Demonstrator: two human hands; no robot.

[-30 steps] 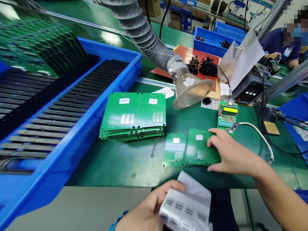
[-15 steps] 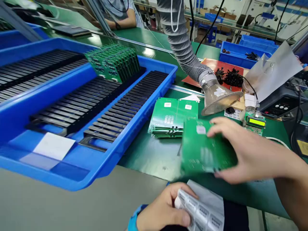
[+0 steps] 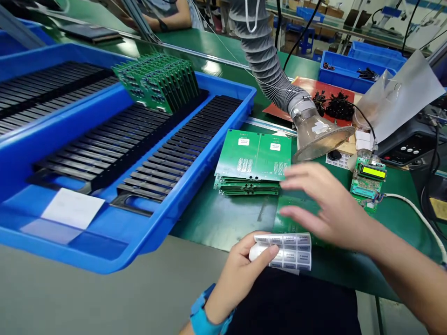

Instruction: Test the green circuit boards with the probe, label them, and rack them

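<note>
1. Change noted: half a second ago our right hand (image 3: 324,204) carried a green board. Now its fingers are spread apart, gripping nothing that we can see, just beside the right edge of the stack of boards (image 3: 253,158). Contact with that edge: we cannot tell.

2. Stack position: on the worktop (image 3: 209,228), right of the blue tray (image 3: 174,218). Its top board bears two white labels side by side and sits slightly askew over those beneath.

3. Our reading: the carried board has probably just been released onto the stack, which would finish the handling of that piece. The release itself is not shown.

4. A flat board (image 3: 288,225) lies on the worktop below our right hand, partly hidden by the hand and the label sheet (image 3: 293,253). We cannot make out any label on it.

5. Our left hand (image 3: 244,265) pinches the label sheet between thumb and fingers. The sheet has swung level, its printed rows now facing up, so we judge the labels better presented for peeling.
</note>
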